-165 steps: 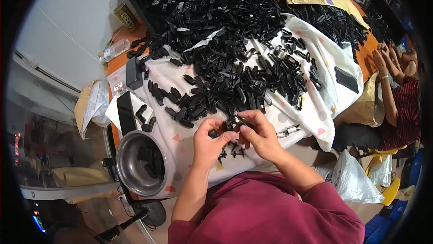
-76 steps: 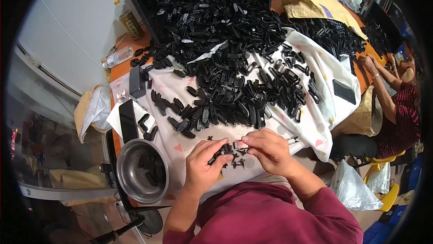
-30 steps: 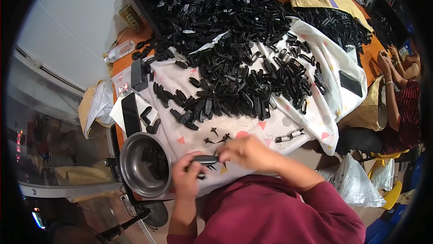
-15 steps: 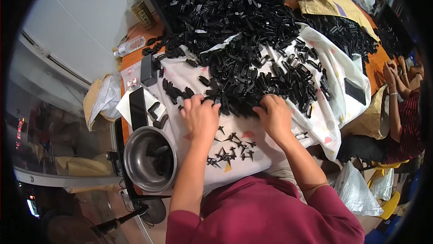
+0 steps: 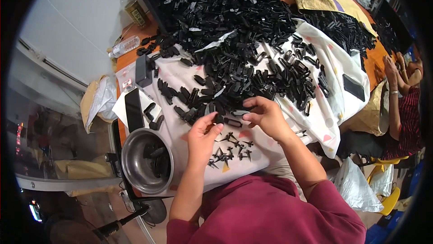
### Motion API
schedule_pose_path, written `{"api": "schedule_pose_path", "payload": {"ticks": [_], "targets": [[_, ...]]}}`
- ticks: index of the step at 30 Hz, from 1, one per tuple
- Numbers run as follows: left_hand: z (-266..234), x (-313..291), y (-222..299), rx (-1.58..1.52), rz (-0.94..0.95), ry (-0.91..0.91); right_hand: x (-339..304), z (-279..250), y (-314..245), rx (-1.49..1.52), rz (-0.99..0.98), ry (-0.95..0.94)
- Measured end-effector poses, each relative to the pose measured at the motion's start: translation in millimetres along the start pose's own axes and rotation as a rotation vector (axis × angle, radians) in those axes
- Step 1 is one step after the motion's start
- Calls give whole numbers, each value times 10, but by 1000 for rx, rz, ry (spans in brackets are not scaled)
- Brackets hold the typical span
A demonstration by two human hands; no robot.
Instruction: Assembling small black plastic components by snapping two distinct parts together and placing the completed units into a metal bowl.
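My left hand point(image 5: 200, 138) is closed in a pinch, with a small black oval plastic part point(image 5: 219, 118) at its thumb and fingertip. To the right, my right hand point(image 5: 269, 118) pinches a slim grey-black plastic part point(image 5: 239, 113) by its end. A black frame-shaped piece point(image 5: 233, 123) lies between the hands, just below them. Beyond my fingertips spreads a large heap of black plastic parts point(image 5: 239, 75) on a white patterned cloth point(image 5: 282, 151). Nearer my body, several small dark spiky pieces point(image 5: 231, 147) are scattered on the cloth.
At the left stands a metal bowl point(image 5: 127, 165) with black parts inside. Beside it lie a dark phone-like slab point(image 5: 134, 109) and a black box point(image 5: 144, 70). Another dark slab point(image 5: 354, 87) rests at the right. A co-worker's arm point(image 5: 393, 95) shows at the far right.
Both hands have drawn back from the heap's near edge and come closer together. Each now pinches a black part. Some parts have spread toward me on the cloth.
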State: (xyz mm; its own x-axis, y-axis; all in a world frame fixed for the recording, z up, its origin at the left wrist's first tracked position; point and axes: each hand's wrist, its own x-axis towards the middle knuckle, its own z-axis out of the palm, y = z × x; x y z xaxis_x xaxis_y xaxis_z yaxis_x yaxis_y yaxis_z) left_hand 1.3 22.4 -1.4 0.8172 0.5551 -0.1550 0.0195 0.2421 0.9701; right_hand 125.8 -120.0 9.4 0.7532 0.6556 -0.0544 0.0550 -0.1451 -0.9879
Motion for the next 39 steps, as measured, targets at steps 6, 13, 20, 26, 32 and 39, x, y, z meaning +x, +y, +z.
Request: {"api": "schedule_pose_path", "payload": {"ticks": [6,13,20,26,32,39], "targets": [[42,-157,39,-105,70,-66,-214,158,-214,272,2,-112],[-38,-207,72,-6,198,-47,-312,98,-237,-599,-768,29],[75,-238,126,191,274,-157,-388,227,-159,-619,-841,140],[70,-307,-138,-347,-17,-102,-454,290,-110,-507,-826,111],[-105,-326,-207,-509,-124,-103,-464,425,101,51,19,-168],[-197,162,-110,1277,433,413,-56,435,364,-950,-511,-88]]}}
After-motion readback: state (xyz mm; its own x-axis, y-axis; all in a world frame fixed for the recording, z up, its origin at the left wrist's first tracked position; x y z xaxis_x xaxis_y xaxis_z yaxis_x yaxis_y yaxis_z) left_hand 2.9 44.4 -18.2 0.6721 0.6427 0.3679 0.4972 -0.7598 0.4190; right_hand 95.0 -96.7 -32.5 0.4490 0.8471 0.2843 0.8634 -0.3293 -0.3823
